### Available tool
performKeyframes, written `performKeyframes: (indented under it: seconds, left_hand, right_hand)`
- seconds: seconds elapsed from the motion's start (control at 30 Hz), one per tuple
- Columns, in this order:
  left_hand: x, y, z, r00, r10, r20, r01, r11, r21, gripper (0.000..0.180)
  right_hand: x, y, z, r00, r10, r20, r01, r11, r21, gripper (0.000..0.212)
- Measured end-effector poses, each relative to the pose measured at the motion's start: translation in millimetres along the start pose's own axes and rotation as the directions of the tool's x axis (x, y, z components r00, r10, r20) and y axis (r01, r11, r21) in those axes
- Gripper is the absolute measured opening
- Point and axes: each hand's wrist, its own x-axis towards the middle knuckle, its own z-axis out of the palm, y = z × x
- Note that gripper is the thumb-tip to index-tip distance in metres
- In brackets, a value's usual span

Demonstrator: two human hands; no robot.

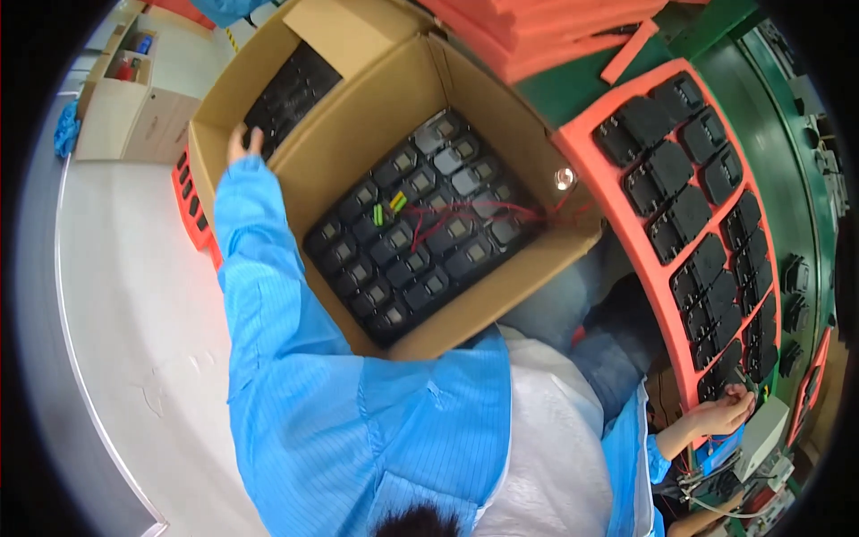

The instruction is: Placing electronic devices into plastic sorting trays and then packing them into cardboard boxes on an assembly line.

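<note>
My left hand [245, 146], in a blue sleeve, reaches over the small side of a cardboard box [206, 134]. Its thumb and a finger stand apart against the black plastic parts [291, 94] there; the other fingers are hidden. Beside it, the box's larger side holds rows of black plastic housings [385, 246] with grey squares. Thin red wires [447, 210] with yellow-green connectors [387, 208] lie across them. At the lower right, what looks like my right hand [727, 414] pinches something small that I cannot make out, by the end of a red foam tray [617, 210].
Black housings fill the foam tray along the green bench [778, 116]. Red foam sheets [537, 40] are stacked at the top. Past the right hand are a blue object [720, 450], a pale box [762, 434], cables and another bare forearm. A wooden cabinet [161, 125] stands at left.
</note>
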Motion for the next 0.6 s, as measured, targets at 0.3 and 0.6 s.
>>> performKeyframes:
  seconds: [0.3,0.6]
  left_hand:
    - [-209.2,231.9,79.7,0.653,0.396,0.646,-0.239,0.917,-0.32,0.016]
    - [-270.3,222.3,173.2,0.539,0.372,0.756,-0.46,0.882,-0.106,0.04]
  right_hand:
    - [2.1,-3.2,4.5,0.996,0.012,0.084,-0.018,0.997,0.075,0.02]
    - [-2.4,-3.0,8.7,0.995,0.052,0.079,-0.064,0.985,0.158,0.018]
